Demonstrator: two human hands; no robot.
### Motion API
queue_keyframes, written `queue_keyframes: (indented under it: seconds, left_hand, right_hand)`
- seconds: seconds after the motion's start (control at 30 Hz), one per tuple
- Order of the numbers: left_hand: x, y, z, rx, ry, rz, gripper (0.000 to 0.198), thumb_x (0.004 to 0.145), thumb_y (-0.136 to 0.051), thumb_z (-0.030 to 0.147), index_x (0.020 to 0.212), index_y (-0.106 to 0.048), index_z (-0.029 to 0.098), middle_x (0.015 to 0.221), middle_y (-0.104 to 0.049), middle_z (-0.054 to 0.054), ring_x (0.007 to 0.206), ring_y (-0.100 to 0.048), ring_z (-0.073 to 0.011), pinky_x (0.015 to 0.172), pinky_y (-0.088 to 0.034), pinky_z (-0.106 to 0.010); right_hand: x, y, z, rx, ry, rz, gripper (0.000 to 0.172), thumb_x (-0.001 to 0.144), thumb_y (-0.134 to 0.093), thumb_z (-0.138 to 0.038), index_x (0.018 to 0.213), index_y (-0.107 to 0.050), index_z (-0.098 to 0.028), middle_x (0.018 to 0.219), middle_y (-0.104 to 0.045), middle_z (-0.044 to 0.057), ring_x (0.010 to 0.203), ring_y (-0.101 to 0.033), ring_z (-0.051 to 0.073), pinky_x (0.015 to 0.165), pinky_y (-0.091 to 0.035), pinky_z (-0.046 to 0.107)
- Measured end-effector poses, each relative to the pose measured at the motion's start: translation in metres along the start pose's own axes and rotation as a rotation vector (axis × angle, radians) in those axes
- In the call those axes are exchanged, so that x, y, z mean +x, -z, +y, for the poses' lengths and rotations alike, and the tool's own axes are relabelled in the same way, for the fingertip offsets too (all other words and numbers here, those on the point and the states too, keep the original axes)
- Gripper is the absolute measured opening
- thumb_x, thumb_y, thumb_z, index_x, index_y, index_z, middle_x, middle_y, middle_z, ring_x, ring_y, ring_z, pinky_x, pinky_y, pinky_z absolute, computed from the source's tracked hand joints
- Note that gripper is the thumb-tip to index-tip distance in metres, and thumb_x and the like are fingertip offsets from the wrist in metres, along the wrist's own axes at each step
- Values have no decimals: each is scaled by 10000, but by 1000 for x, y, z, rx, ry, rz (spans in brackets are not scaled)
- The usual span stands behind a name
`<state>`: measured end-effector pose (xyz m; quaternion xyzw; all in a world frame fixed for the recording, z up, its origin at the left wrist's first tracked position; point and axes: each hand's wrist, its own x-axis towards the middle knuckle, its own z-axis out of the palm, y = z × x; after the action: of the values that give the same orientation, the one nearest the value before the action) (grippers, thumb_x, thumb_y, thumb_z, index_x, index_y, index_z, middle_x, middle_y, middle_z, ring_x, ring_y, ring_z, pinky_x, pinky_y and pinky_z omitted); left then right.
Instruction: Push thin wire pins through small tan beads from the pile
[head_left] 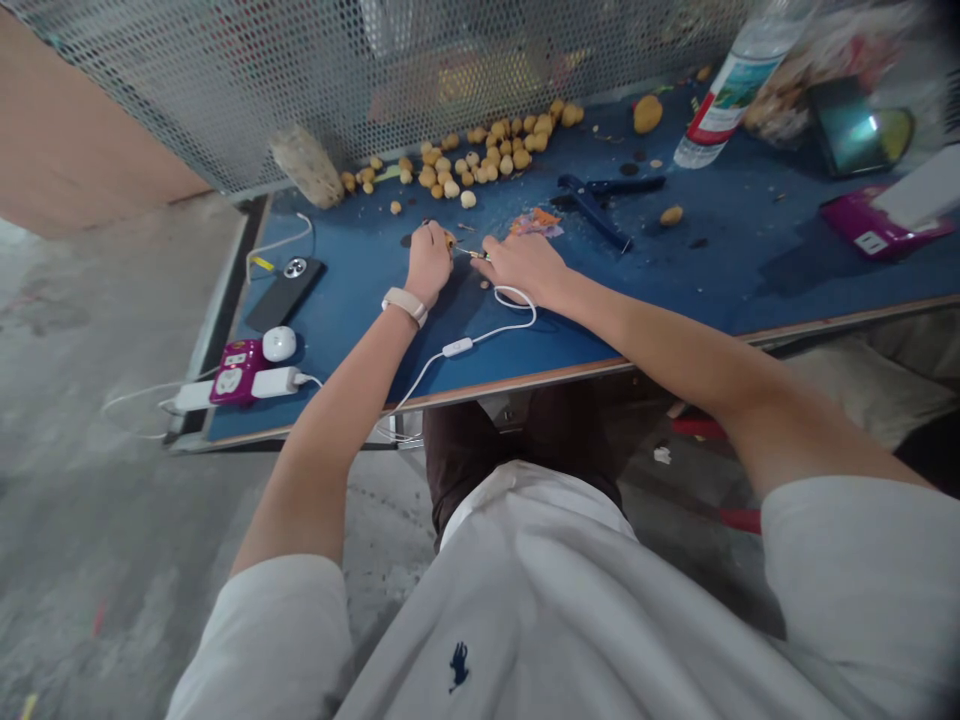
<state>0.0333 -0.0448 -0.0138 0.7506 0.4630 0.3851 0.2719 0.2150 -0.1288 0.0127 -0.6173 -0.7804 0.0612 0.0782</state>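
2 hands close together on our blue workbench (337, 300)
Our left hand (429, 262) curls, fingers closed on a small tan nut (449, 238); our right hand (523, 265) lies low just beside it, fingers pinching a thin metal pick (474, 254). Ahead, bench runs to a pile of tan nuts (480, 160) and perforated steel mesh (375, 70).

Tan lumps (480, 165) and a blue tool (596, 208) obstruct the way beyond the hands (429, 262) (523, 265).
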Motion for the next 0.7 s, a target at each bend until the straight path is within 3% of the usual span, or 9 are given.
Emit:
queue_keyframes:
  seconds: [0.27, 0.47, 0.7]
  left_hand:
    - [-4, 2, 8, -46, 43, -3, 685, 1302, -448, 956, 1125, -670, 333, 999, -816, -131, 1339, -795, -360, 1255, -677, -683]
    - [-2, -1, -5, -25, 50, 10, 574, 1331, -542, 847, 1099, -649, 332, 1054, -828, -145, 1389, -787, -365, 1278, -682, -696]
    - [0, -1, 0, -119, 91, 50, 520, 1329, -663, 729, 1022, -601, 314, 1023, -797, -139, 1375, -823, -379, 1238, -720, -623]
  right_hand:
    - [5, -11, 8, 9, 53, 63, 878, 1364, -250, -645, 1701, -748, -6, 1357, -893, 374, 1423, -832, 618, 1200, -619, 752]
    - [5, -9, 6, 12, 38, 56, 936, 1347, -278, -757, 1728, -738, -36, 1368, -893, 371, 1398, -846, 596, 1199, -620, 719]
    - [2, -10, 1, -10, 14, 53, 928, 1372, -232, -700, 1738, -728, -6, 1413, -887, 381, 1423, -848, 601, 1204, -628, 713]
